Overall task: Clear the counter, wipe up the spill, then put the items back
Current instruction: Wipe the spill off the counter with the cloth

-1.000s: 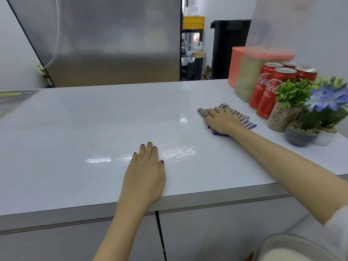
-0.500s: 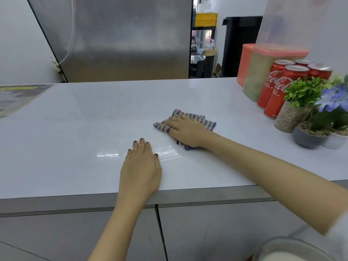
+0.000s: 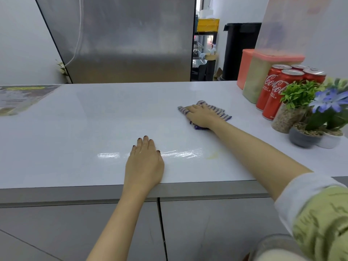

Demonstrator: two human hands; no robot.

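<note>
Wiping stage — right hand [image 3: 202, 117], fingers flat, presses striped cloth [image 3: 220, 112]; left hand [image 3: 144, 162] flat on counter [image 3: 94, 119]; yellow smear [image 3: 212, 156] unwiped, Coca-Cola cans [image 3: 271, 102] unreturned.

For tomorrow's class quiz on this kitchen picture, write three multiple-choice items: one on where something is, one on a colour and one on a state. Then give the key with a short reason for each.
1. Where is the striped cloth?
A. under the right hand on the counter
B. hanging on a cupboard door
C. inside a plant pot

2. What colour are the drink cans?
A. green
B. red
C. blue

3. How is the left hand?
A. gripping a can
B. curled into a fist
C. flat on the counter, holding nothing

Key:
1 A: the right hand presses the cloth onto the white top.
2 B: the cans have red bodies with white lettering.
3 C: the left hand's fingers lie straight near the front edge.
</note>
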